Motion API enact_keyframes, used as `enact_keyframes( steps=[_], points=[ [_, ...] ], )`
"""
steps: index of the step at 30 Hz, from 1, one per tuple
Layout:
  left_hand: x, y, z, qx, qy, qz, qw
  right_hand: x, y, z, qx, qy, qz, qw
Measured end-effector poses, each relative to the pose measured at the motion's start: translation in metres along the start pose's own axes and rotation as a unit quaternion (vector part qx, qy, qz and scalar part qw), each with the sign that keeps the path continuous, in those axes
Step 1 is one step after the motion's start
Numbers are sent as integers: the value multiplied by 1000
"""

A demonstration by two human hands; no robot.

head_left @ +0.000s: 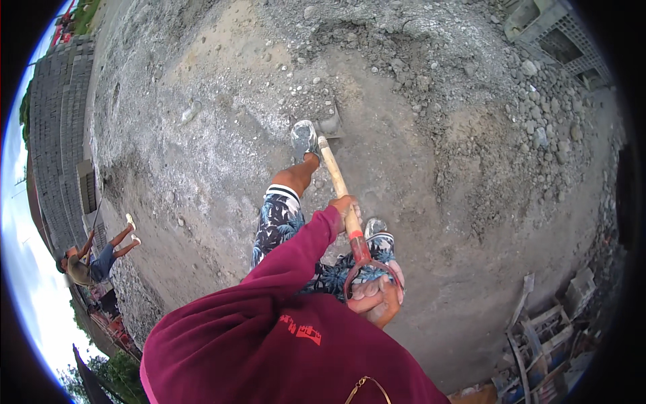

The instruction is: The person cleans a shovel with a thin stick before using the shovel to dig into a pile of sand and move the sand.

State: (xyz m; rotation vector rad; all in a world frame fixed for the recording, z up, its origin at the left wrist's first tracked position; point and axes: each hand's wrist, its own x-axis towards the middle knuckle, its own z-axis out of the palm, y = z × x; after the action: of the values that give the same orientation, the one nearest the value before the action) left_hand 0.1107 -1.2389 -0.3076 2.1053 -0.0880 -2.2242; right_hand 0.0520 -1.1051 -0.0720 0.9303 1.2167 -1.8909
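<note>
A shovel (334,167) with a pale wooden shaft and a red D-shaped handle runs away from my body. My left hand (347,207) is wrapped round the middle of its shaft. At the near end, my right hand (382,301) grips the D-handle. The grey metal blade (330,126) lies low at the ground, its front part hidden by grey gravel (306,105). My left shoe (304,139), grey with dust, is just left of the shaft's lower end. The right shoe (375,227) stands farther back, partly behind the handle.
Loose gravel and dirt (404,67) spread ahead, with bigger stones (548,121) at right. A grey slatted structure (562,40) stands far right, scrap wood (538,343) near right. At left, another person (94,262) stands holding a long tool before stacked blocks (54,135).
</note>
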Motion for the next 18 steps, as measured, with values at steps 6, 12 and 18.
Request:
enact_keyframes(
  steps=[6,12,18],
  points=[
    [-8,-42,-51,32,33,21,999,-21,29,-68,-117,-11,87,989],
    [-1,-46,-35,-21,-43,-5,999,-19,20,-81,-208,-89,-26,974],
    [54,58,19,-2,-47,61,997,77,42,-1,-2,-81,45,996]
  ],
)
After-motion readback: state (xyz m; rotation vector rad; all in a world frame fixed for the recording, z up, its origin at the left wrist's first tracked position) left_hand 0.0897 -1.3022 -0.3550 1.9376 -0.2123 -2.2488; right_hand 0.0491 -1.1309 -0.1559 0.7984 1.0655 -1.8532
